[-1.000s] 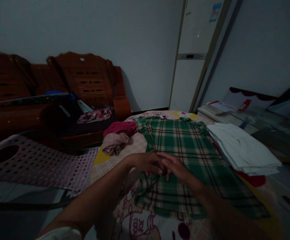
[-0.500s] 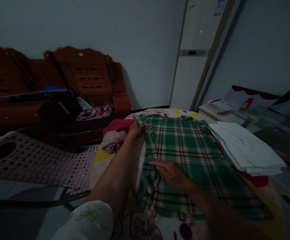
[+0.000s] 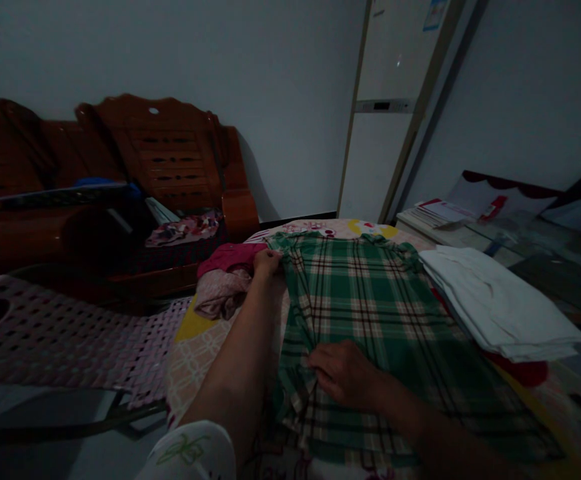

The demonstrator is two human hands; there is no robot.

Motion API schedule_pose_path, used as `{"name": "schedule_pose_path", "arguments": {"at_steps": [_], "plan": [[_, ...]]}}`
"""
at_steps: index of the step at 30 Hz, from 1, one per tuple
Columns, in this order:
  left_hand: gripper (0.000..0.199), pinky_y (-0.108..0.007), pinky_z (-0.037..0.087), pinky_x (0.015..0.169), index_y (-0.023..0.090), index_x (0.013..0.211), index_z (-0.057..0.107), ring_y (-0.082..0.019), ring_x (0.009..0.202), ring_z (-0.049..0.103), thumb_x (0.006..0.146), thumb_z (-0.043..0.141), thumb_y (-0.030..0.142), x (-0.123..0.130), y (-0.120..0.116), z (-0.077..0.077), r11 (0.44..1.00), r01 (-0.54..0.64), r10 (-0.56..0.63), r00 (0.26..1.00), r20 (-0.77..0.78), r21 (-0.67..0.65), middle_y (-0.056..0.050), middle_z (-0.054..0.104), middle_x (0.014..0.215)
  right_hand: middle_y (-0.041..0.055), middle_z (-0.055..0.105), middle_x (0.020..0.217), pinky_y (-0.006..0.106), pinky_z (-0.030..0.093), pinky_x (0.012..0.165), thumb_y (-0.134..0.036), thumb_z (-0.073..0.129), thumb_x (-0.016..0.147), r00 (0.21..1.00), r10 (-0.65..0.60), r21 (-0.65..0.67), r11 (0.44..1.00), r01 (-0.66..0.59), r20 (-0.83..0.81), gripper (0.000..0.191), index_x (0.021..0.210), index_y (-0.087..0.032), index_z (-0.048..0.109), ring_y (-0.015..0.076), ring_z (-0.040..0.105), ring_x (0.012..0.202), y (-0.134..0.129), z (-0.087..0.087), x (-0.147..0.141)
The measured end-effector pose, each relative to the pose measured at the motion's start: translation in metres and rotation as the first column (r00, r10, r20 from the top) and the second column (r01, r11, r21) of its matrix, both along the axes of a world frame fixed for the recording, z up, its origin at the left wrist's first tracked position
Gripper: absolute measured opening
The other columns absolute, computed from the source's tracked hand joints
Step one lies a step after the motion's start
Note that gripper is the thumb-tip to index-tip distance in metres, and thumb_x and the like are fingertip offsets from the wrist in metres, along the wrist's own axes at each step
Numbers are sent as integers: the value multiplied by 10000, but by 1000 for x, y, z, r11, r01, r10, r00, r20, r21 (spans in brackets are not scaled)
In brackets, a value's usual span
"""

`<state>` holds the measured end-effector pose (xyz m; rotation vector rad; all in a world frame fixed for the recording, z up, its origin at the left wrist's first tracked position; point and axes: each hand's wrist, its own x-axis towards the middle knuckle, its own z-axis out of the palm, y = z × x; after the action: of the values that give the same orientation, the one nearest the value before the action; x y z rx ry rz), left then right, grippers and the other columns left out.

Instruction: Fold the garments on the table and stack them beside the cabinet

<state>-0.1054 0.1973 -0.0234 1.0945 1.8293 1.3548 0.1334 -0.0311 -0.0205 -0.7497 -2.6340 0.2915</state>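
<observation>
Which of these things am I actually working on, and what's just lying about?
In hand:
- green plaid garment, with your left hand and right hand on it

Seemingly just lying about:
- folded white cloth
- maroon cloth
- floral cloth
- papers

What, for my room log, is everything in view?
plaid garment: 1, green, spread on patterned cover
patterned cover: 1, pink-yellow, centre
bundled cloth: 1 pile, magenta-pink, cover's left
folded cloth: 1 stack, white, right of garment
wooden seating: count unclear, brown, back left
woven seat: 1, pale pink, left
tall unit: 1, white, back centre
papers: 1 pile, white-red, far right
glass tabletop: 1, clear, right
left hand: 1, bare, garment's far-left corner
right hand: 1, bare, garment's left side
</observation>
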Motion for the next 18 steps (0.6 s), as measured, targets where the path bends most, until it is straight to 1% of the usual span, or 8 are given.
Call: {"name": "schedule_pose_path", "arguments": {"at_steps": [4,6,8,10,12,14,16,18], "plan": [[62,-214,463,541,155,719,606,-115,536,575,691,646,116,6,-2,5,998,14,-22,989,147,60,33,586,583,46,642,863,261,413,613,-133,508,856,1000,-4,86,996,4,-2,104,906,-181,585,151,571,718,-4,2,3],[108,-224,484,548,153,779,623,-116,535,587,683,645,109,9,-5,8,995,40,-59,973,221,87,31,606,602,105,655,1063,288,467,703,-126,500,863,999,-8,136,991,12,-34,118,926,-172,589,178,603,850,-5,4,5],[172,-238,505,553,146,828,637,-123,537,604,666,640,86,11,-7,9,992,73,-99,954,283,100,20,629,619,150,568,1326,338,491,810,-108,496,860,999,0,188,982,9,-45,128,925,-164,591,212,601,999,-5,6,6],[238,-231,511,543,135,866,652,-120,535,612,643,636,52,10,-10,9,985,131,-164,906,390,110,3,649,635,143,509,1420,357,498,850,-90,496,854,999,37,205,978,-31,-23,132,916,-160,589,217,599,1035,-6,7,6],[316,-204,503,523,124,909,667,-108,533,614,614,633,15,7,-11,9,971,192,-239,820,520,143,-13,669,661,122,587,1325,329,508,821,-78,502,849,996,89,168,982,-88,5,140,921,-161,589,192,614,978,-6,7,6],[380,-183,490,500,115,948,677,-100,524,611,593,623,-10,5,-12,9,961,217,-277,749,602,171,-19,680,667,93,662,1130,294,507,765,-75,517,842,992,123,106,986,-126,30,139,923,-163,588,172,616,911,-7,7,5],[409,-180,488,491,109,972,681,-102,520,612,591,607,-18,3,-12,9,961,212,-275,743,610,175,-18,682,659,57,661,968,274,494,717,-61,529,828,990,126,56,990,-129,61,148,912,-168,586,163,600,860,-8,8,4],[418,-190,500,505,103,989,683,-109,534,620,597,597,-16,3,-13,10,963,206,-270,762,589,174,-18,686,662,38,638,928,272,479,714,-39,527,824,989,112,36,993,-116,94,188,942,-173,586,162,582,861,-9,10,3]]}}
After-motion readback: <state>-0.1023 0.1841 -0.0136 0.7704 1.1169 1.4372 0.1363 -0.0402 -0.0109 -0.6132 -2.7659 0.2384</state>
